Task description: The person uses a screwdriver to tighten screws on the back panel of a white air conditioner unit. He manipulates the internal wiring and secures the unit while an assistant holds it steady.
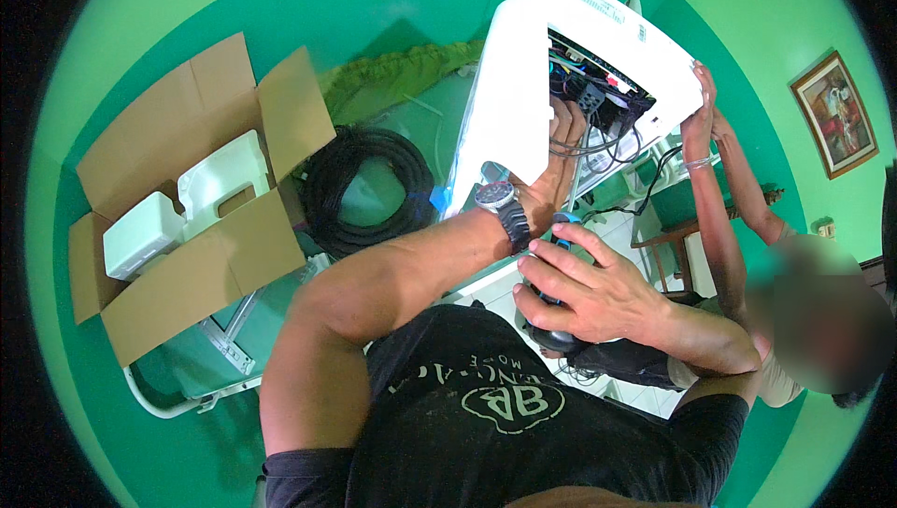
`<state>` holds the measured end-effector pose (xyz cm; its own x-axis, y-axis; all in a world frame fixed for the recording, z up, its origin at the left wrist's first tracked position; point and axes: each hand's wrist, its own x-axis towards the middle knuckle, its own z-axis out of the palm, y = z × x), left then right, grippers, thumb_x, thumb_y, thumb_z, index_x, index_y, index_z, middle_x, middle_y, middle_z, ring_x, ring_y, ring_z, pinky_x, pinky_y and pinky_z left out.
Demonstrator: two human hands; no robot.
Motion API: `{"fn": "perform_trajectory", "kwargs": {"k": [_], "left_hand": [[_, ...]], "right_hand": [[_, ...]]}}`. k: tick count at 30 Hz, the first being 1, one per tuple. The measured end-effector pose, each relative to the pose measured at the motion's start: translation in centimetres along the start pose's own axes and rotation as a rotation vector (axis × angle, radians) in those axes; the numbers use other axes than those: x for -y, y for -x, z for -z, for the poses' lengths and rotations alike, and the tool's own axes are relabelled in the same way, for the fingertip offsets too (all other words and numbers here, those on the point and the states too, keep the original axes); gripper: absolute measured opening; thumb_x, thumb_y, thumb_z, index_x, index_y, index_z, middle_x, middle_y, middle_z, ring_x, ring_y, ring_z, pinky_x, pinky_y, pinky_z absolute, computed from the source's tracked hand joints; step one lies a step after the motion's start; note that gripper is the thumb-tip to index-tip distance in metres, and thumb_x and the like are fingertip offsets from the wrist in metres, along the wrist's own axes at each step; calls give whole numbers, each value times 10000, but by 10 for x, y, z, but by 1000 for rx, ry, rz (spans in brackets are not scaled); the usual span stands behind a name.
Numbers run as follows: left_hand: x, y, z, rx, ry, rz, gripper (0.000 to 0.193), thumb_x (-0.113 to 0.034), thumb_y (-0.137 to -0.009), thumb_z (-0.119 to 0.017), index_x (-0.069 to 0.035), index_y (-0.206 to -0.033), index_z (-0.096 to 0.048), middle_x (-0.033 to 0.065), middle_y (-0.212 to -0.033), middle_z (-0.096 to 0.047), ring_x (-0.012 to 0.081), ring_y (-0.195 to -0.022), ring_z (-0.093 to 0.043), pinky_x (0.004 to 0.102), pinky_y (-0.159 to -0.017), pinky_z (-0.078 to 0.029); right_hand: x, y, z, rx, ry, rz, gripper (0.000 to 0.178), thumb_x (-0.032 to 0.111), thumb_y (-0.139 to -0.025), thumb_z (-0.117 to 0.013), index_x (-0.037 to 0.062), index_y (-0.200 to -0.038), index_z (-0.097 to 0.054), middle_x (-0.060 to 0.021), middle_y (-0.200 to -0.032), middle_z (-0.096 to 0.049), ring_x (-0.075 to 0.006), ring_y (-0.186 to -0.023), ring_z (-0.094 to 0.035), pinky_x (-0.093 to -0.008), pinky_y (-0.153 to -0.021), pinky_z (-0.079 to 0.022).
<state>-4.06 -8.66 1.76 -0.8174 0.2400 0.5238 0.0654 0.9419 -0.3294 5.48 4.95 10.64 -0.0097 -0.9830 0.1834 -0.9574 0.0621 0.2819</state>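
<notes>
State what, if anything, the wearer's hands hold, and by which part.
The right hand holds a black and blue tool by its middle. The left hand reaches into the white unit; whether it grips anything is unclear.

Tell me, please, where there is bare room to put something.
Room shows inside the black coil and on pale floor tiles between the black shirt and white casing. The casing's opening is crowded with wires and the left hand.
</notes>
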Motion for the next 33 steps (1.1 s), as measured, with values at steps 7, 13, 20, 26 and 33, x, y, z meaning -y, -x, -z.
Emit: {"fn": "perform_trajectory", "kwargs": {"k": [7,13,20,26,33], "left_hand": [[7,3,3,-90,-208,-49,559,-179,-943,-525,59,-1448,-550,171,-1440,-495,345,-1347,-454,398,-1111,-334],[6,6,-7,-130,-122,-39,556,-174,-937,-532,60,-1440,-553,152,-1444,-501,340,-1348,-459,396,-1116,-335],[9,-5,-13,-167,287,49,454,-212,-898,-646,-20,-1309,-620,138,-1373,-552,304,-1270,-523,488,-1006,-429],[12,-12,-7,-272,815,188,489,-296,-833,-806,-54,-1186,-568,158,-1252,-568,350,-1205,-544,528,-967,-418],[19,-16,-6,-289,837,187,518,-257,-804,-828,-79,-1205,-552,104,-1204,-583,331,-1159,-543,536,-948,-393]], "right_hand": [[0,-4,5,-19,81,46,417,307,-949,-654,441,-1340,-602,-9,-1220,-628,-212,-1237,-601,-509,-1138,-427],[-7,-15,23,107,127,128,453,338,-899,-724,504,-1309,-627,-1,-1235,-618,-192,-1252,-570,-453,-1070,-453],[-1,-13,-6,-189,176,21,517,338,-877,-739,527,-1338,-604,4,-1233,-600,-196,-1203,-565,-399,-997,-462],[-12,-28,20,-65,139,158,465,259,-911,-638,416,-1345,-579,-21,-1220,-594,-202,-1186,-578,-427,-1047,-466],[-5,-27,-18,-346,242,-15,508,262,-896,-652,403,-1374,-556,2,-1128,-590,-181,-1125,-594,-385,-961,-466]]}}
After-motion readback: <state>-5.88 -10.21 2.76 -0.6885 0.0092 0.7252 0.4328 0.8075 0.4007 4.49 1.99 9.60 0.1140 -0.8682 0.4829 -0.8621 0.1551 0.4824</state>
